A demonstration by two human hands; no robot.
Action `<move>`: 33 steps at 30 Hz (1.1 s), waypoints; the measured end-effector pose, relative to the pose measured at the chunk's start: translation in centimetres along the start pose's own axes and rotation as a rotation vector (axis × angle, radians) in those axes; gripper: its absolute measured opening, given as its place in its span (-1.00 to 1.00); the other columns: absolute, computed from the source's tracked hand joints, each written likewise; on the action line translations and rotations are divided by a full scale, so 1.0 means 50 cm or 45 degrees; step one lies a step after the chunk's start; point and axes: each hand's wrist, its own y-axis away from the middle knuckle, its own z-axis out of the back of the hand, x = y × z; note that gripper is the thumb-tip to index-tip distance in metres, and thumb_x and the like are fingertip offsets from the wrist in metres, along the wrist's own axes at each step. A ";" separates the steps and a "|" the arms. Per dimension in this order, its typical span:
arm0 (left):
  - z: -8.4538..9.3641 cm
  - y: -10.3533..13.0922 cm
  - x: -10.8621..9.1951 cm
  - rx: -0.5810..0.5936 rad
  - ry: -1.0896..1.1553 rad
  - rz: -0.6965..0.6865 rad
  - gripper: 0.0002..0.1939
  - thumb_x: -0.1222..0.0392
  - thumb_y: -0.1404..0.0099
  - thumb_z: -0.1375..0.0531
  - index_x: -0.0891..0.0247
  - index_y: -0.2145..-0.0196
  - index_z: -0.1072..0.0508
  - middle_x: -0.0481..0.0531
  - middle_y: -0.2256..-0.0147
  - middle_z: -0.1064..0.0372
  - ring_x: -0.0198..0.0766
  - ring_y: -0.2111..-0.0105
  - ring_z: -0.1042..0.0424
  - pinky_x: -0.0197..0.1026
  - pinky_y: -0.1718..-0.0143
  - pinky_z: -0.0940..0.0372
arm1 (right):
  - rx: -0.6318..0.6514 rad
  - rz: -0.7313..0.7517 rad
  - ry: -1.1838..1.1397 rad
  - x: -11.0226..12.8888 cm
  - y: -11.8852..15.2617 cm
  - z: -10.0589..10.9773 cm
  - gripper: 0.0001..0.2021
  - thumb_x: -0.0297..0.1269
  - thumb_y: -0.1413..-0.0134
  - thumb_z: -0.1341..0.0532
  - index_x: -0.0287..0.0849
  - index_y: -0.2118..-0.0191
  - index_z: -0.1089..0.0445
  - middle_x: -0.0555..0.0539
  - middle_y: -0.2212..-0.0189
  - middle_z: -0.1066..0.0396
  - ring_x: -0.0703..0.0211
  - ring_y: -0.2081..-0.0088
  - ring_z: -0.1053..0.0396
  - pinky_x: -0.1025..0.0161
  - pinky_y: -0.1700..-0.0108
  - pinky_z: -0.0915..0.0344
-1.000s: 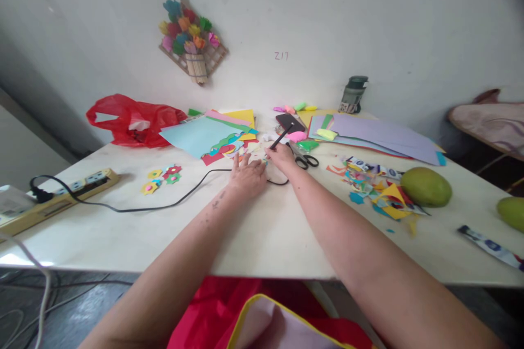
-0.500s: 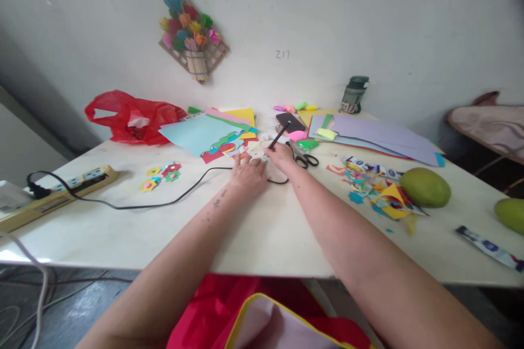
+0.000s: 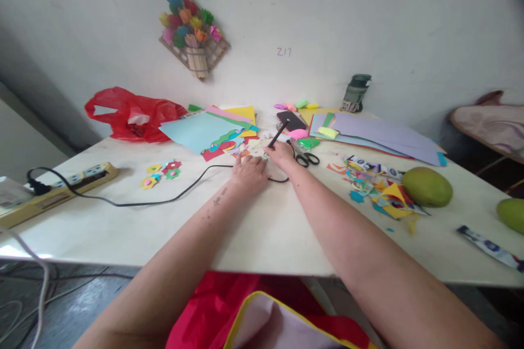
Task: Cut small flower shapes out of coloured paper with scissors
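In the middle of the table, my right hand is closed around a slim black pencil, its upper end slanting away to the right. My left hand lies palm down beside it, fingers stretched over the tabletop. A small pale scrap shows between the two hands, mostly covered by fingers. Black-handled scissors lie just right of my right hand. Colored paper cutouts are beyond my left fingertips. A black cord runs from the left and passes under my hands.
Left: power strip, paper flowers, red plastic bag. Behind: blue paper, a phone, purple sheets, a bottle. Right: paper scraps, a green mango, a tube.
The view has shifted very slightly. Both hands and the pencil stay in nearly the same place.
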 end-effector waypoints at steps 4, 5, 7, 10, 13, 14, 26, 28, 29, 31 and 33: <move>-0.003 0.000 0.001 -0.005 0.000 -0.005 -0.54 0.14 -0.30 0.12 0.21 -0.09 -0.30 0.10 -0.10 -0.27 -0.01 -0.14 -0.16 0.17 -0.23 0.17 | -0.008 0.010 -0.020 -0.002 -0.002 -0.004 -0.72 -0.16 -0.14 -0.13 -0.18 0.17 -0.48 -0.12 0.22 -0.53 0.11 0.15 -0.44 0.31 0.16 -0.24; -0.004 0.000 0.002 -0.007 0.002 -0.003 -0.55 0.14 -0.30 0.11 0.21 -0.09 -0.30 0.10 -0.10 -0.27 -0.01 -0.14 -0.16 0.17 -0.23 0.17 | -0.008 0.011 -0.018 -0.002 -0.002 -0.004 -0.72 -0.16 -0.13 -0.13 -0.18 0.17 -0.48 -0.12 0.22 -0.53 0.11 0.15 -0.44 0.31 0.16 -0.24; -0.006 -0.001 0.002 -0.012 0.008 -0.001 -0.55 0.15 -0.30 0.11 0.19 -0.09 -0.30 0.10 -0.10 -0.27 -0.01 -0.14 -0.15 0.18 -0.23 0.17 | -0.009 0.003 -0.011 -0.001 -0.001 -0.004 -0.72 -0.15 -0.13 -0.13 -0.17 0.17 -0.48 -0.12 0.21 -0.53 0.11 0.15 -0.44 0.31 0.15 -0.24; -0.006 -0.002 0.002 -0.014 0.011 -0.003 -0.56 0.15 -0.30 0.11 0.16 -0.08 -0.30 0.09 -0.10 -0.28 -0.02 -0.15 -0.15 0.18 -0.22 0.17 | -0.010 -0.007 0.001 0.001 0.002 -0.002 -0.72 -0.15 -0.13 -0.13 -0.15 0.15 -0.48 -0.12 0.20 -0.53 0.12 0.13 -0.44 0.31 0.15 -0.24; -0.005 -0.003 0.002 -0.006 0.010 0.000 -0.56 0.15 -0.30 0.11 0.17 -0.08 -0.30 0.09 -0.10 -0.28 -0.02 -0.15 -0.15 0.17 -0.22 0.17 | -0.012 -0.011 0.007 0.003 0.004 -0.001 -0.71 -0.14 -0.13 -0.13 -0.15 0.14 -0.48 -0.12 0.19 -0.53 0.10 0.12 -0.44 0.31 0.15 -0.24; -0.004 -0.002 0.001 -0.005 0.011 0.000 -0.56 0.14 -0.30 0.11 0.18 -0.08 -0.30 0.09 -0.10 -0.27 -0.02 -0.15 -0.15 0.17 -0.23 0.17 | -0.010 -0.012 0.007 0.003 0.004 0.000 -0.71 -0.14 -0.13 -0.13 -0.15 0.14 -0.48 -0.12 0.19 -0.53 0.10 0.12 -0.44 0.31 0.15 -0.24; 0.002 -0.002 -0.002 0.016 0.014 0.007 -0.56 0.16 -0.30 0.10 0.20 -0.08 -0.30 0.11 -0.10 -0.27 -0.02 -0.15 -0.15 0.17 -0.23 0.17 | -0.004 0.005 0.024 0.004 0.003 -0.001 -0.72 -0.15 -0.14 -0.12 -0.16 0.15 -0.48 -0.13 0.21 -0.53 0.09 0.13 -0.44 0.30 0.15 -0.24; 0.001 -0.003 -0.002 0.025 0.009 0.004 -0.54 0.16 -0.30 0.12 0.24 -0.09 -0.30 0.12 -0.11 -0.27 0.00 -0.15 -0.15 0.18 -0.23 0.18 | -0.007 0.005 0.040 0.004 0.003 0.000 -0.71 -0.15 -0.14 -0.12 -0.16 0.16 -0.49 -0.13 0.20 -0.53 0.08 0.11 -0.44 0.30 0.15 -0.24; 0.000 -0.003 -0.002 0.027 0.004 0.003 -0.53 0.16 -0.30 0.12 0.26 -0.10 -0.29 0.13 -0.11 -0.27 0.00 -0.15 -0.15 0.18 -0.23 0.18 | -0.007 0.005 0.050 0.004 0.003 0.000 -0.71 -0.14 -0.13 -0.12 -0.15 0.15 -0.49 -0.13 0.19 -0.53 0.07 0.10 -0.43 0.30 0.14 -0.24; 0.000 -0.004 -0.001 0.020 -0.006 0.001 -0.53 0.15 -0.30 0.13 0.26 -0.10 -0.29 0.12 -0.11 -0.27 0.00 -0.15 -0.15 0.17 -0.23 0.18 | -0.009 -0.001 0.067 0.004 0.003 0.001 -0.70 -0.12 -0.13 -0.12 -0.15 0.14 -0.49 -0.13 0.18 -0.52 0.07 0.09 -0.43 0.30 0.14 -0.24; 0.000 -0.004 -0.001 0.017 -0.013 0.003 -0.54 0.15 -0.31 0.12 0.22 -0.09 -0.30 0.11 -0.11 -0.27 -0.01 -0.15 -0.15 0.16 -0.23 0.18 | -0.010 -0.010 0.074 0.004 0.003 0.001 -0.69 -0.11 -0.13 -0.13 -0.13 0.14 -0.49 -0.13 0.16 -0.52 0.07 0.08 -0.42 0.30 0.13 -0.24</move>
